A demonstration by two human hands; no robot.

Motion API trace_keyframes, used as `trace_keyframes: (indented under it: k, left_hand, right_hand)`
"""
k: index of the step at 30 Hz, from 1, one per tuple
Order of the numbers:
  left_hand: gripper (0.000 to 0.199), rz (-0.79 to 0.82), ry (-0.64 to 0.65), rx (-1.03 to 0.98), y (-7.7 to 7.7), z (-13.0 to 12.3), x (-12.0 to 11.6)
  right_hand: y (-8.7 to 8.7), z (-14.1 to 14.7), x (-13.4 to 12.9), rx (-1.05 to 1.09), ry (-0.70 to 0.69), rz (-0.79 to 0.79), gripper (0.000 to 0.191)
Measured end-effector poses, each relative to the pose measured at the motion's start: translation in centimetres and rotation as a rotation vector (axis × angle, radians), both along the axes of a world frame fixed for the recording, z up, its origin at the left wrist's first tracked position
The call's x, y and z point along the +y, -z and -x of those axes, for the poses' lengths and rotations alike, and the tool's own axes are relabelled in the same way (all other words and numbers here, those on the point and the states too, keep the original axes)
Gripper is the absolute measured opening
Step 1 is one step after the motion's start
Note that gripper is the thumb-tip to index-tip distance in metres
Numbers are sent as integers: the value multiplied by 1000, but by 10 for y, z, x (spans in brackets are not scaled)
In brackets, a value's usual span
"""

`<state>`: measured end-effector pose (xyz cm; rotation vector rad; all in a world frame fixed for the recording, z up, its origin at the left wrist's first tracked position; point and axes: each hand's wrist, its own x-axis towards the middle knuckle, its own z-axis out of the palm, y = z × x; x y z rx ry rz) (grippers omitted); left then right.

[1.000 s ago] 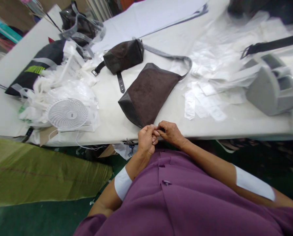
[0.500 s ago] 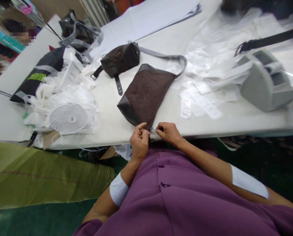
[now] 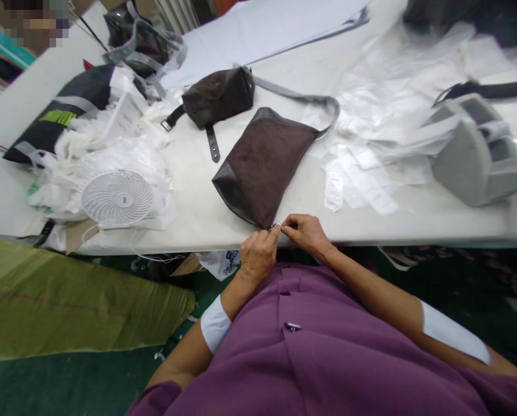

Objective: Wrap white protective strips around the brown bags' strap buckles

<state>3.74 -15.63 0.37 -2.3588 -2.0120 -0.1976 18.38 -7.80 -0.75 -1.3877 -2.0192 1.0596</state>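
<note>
A dark brown bag [image 3: 271,162] with black corners lies on the white table [image 3: 189,190], its near corner at the front edge. At that corner my left hand [image 3: 259,254] is closed, its fingers curled round something small that I cannot make out. Just right of it, my right hand [image 3: 307,233] pinches a thin whitish piece beside the bag's corner. The fingertips of both hands almost meet. Behind the brown bag sits a smaller dark bag [image 3: 219,98] with a buckle strap, and a grey strap [image 3: 302,95] curves off to the right.
A white round fan [image 3: 117,198] lies at the left among crumpled plastic. Thin white packets [image 3: 366,179] spread at the right beside a grey tape dispenser [image 3: 469,156]. Green cloth [image 3: 76,300] hangs at the lower left. Part of a person shows at the upper left.
My left hand has turned and moved right, its fingers now curled closer to my right hand. The view has shifted slightly.
</note>
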Motion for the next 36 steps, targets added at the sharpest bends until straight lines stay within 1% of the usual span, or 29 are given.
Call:
trace_keyframes:
  k: [3,6,9,11,12,14,15,16,17,18,19,21,22,23,24,25,26,27,29,31,33,34,36]
  left_hand:
    - [33,-68,17,48,-5,1,10]
    - [27,-76,25,41,-4,0,22]
    - [22,-42,-5,24,-5,-3,31]
    - [21,-27,-16,-33,-9,-4,32]
    - [22,-26,-15,-91,-12,-4,30]
    - [33,-29,-6,-298,-19,-7,21]
    - [37,-16,-7,-446,-21,-9,14]
    - [37,32,-8,-616,-21,-12,8]
    - [33,129,-11,-800,-20,-16,1]
    - [27,276,-21,-986,-17,-20,-3]
    - [20,438,-58,-1170,-13,-24,-7]
    - [14,701,-218,-1526,-3,-31,-8]
    - [16,772,-328,-1682,2,-34,-8]
    - [18,788,-444,-1814,5,-36,-6]
    - [21,759,-545,-1914,8,-37,-5]
    - [23,697,-619,-1982,9,-37,-5]
    - [25,616,-664,-2016,8,-37,-5]
    - [26,510,-697,-2029,7,-36,-6]
    - [29,300,-737,-2029,3,-32,-9]
    - [33,170,-774,-2048,0,-25,-12]
    - [36,110,-822,-2141,-1,-15,-12]
    - [35,123,-845,-2217,0,-9,-11]
    - [31,244,-869,-2381,4,2,-7]
  right_hand:
    - [3,-2,-2,-31,-29,-83,10]
    - [3,-4,-4,-175,-125,-226,14]
    - [-3,-4,-4,-329,-225,-348,18]
    - [-10,-3,-2,-368,-233,-360,17]
    - [-14,-2,0,-366,-223,-346,15]
    - [-20,-1,7,-336,-214,-299,20]
    - [-23,0,10,-323,-228,-278,25]
    - [-24,0,14,-322,-253,-263,27]
    - [-26,1,17,-335,-286,-255,27]
    - [-26,2,20,-356,-321,-252,25]
    - [-27,2,23,-383,-348,-252,24]
    - [-28,3,26,-430,-376,-250,24]
    - [-28,3,28,-444,-379,-243,25]
    - [-29,4,29,-451,-382,-230,25]
    - [-29,4,31,-446,-384,-206,24]
    - [-29,5,32,-425,-384,-161,23]
    - [-29,6,33,-383,-375,-86,21]
    - [-29,8,34,-319,-353,20,19]
    - [-27,13,34,-138,-280,299,14]
    - [-25,22,33,70,-196,570,11]
    - [-22,31,31,242,-148,748,10]
    - [-21,35,30,303,-138,809,11]
    - [-18,40,29,383,-132,903,11]
